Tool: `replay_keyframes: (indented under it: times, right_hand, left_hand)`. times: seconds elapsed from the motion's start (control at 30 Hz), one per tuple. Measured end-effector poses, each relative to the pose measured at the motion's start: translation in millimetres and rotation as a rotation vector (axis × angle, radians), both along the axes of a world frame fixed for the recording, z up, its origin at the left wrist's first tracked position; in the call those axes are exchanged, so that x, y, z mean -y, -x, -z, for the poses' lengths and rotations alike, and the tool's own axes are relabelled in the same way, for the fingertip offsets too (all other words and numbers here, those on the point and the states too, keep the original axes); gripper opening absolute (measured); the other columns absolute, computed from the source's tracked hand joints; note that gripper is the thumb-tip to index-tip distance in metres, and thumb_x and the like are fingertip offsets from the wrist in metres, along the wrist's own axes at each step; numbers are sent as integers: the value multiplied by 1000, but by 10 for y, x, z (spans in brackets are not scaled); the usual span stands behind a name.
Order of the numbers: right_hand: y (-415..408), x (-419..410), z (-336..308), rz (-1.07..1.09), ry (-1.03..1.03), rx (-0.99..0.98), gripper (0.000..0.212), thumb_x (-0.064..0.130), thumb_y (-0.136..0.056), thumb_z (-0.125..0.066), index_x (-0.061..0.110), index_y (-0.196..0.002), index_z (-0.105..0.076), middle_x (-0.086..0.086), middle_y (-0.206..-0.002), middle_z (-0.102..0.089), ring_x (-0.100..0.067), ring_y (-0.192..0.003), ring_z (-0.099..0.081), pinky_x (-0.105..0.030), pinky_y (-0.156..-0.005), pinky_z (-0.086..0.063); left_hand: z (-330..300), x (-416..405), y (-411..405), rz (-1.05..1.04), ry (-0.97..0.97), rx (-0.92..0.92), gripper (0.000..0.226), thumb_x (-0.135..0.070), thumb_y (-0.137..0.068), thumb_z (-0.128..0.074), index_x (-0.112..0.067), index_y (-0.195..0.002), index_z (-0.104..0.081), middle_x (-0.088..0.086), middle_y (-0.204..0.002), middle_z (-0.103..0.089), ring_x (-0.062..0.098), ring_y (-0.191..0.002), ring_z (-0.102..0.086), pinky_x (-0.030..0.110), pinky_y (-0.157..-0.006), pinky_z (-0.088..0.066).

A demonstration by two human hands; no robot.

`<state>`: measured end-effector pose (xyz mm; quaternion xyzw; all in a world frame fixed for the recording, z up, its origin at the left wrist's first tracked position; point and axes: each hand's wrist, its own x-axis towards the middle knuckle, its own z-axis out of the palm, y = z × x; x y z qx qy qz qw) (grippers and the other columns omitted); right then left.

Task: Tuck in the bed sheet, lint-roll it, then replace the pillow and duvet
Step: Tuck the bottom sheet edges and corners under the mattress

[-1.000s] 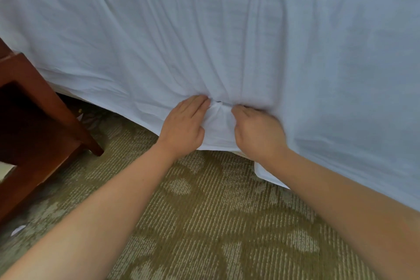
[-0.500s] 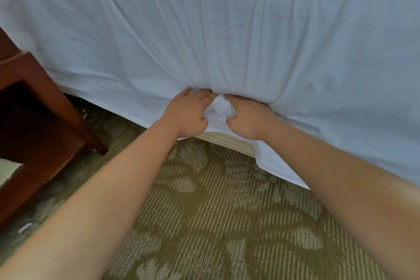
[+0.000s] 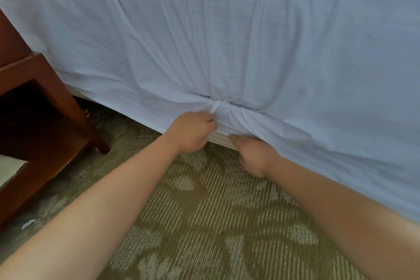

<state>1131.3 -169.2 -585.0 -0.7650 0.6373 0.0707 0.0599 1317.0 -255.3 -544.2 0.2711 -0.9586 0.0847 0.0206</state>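
Observation:
The white bed sheet [image 3: 204, 41] hangs down the side of the bed, gathered into folds around one bunched spot low at the mattress edge. My left hand [image 3: 191, 132] is closed on the hanging hem just left of that bunch. Lower and to the right, my right hand [image 3: 252, 154] has its fingertips under the sheet's bottom edge, pinching the cloth. A strip of the ribbed bed base [image 3: 219, 140] shows between the two hands. Pillow, duvet and lint roller are out of view.
A dark red wooden bedside table [image 3: 38, 107] stands at the left, one foot close to the bed. Green patterned carpet [image 3: 204, 223] covers the floor. A small white scrap [image 3: 28, 224] lies on it near the table.
Both hands have come down and back from the bunched spot. The right hand has dropped lower to the hem, and more of the ribbed base shows.

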Motion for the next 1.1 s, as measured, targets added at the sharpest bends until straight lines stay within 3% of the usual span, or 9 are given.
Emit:
replay_keyframes:
  times: [0.2,0.3,0.4,0.57,0.67,0.77,0.83,0.97,1.1]
  right_hand:
    - [116,116,-146,-194,528,-154,61,9,-77,-30,-1,-133,-50,-16,-138,-51,-29,-121,-55,-42,-108,-32]
    - [194,82,-168,-131,662,-177,62,3,-78,-27,-4,-136,-45,-17,-143,-44,-29,-129,-48,-38,-110,-26]
    - [196,111,-214,-122,786,-178,53,1,-78,-32,-2,-122,-60,-16,-124,-60,-31,-110,-59,-37,-94,-45]
    - [154,185,-293,-61,902,-198,25,2,-75,-43,7,-89,-64,-9,-85,-61,-28,-78,-57,-33,-70,-38]
    - [62,153,-257,-65,901,-190,25,6,-74,-43,10,-88,-64,-8,-85,-61,-27,-74,-56,-35,-63,-37]
    - [-42,122,-168,-241,857,-163,29,7,-71,-44,11,-91,-64,-7,-90,-61,-26,-78,-48,-35,-63,-32]
    - [-46,141,-148,-205,821,-193,28,7,-66,-57,11,-93,-65,-11,-102,-62,-27,-84,-44,-36,-66,-32]
    - [-20,213,-274,-13,755,-165,43,15,-60,-75,11,-102,-65,-18,-114,-60,-33,-88,-58,-38,-69,-46]
    - [-116,164,-292,-121,856,-6,38,37,-85,-54,13,-114,-58,-13,-113,-60,-31,-91,-57,-39,-73,-41]
  left_hand:
    - [126,9,-104,-222,72,176,68,-23,-91,-49,-18,-151,-18,5,-158,-13,22,-144,-15,42,-115,-15]
    - [142,2,-138,-334,136,196,78,-31,-93,-45,-20,-153,4,5,-160,8,24,-147,10,50,-117,2]
    - [215,-2,-139,-358,118,194,89,-25,-91,-54,-21,-152,12,9,-159,12,28,-147,4,48,-117,-6]
    - [258,-1,-84,-325,86,-112,89,10,-70,-65,-15,-148,-29,18,-145,-34,33,-106,-52,37,-72,-43]
    - [256,42,-17,-157,129,-295,56,20,-44,-76,2,-97,-65,18,-88,-61,32,-67,-56,30,-43,-41]
    - [153,97,21,-234,118,-517,15,-6,-79,-59,1,-92,-63,8,-87,-56,20,-76,-46,31,-57,-45]
    - [77,154,17,-306,118,-604,30,-24,-94,-38,-5,-105,-60,2,-95,-51,13,-80,-42,24,-67,-35]
    - [-142,27,30,-195,107,-861,23,-15,-89,-39,-9,-102,-57,5,-101,-50,30,-69,-57,32,-55,-47]
    - [-231,-10,103,-263,48,-1034,26,-6,-89,-43,-2,-101,-66,15,-100,-55,17,-79,-53,31,-63,-47]
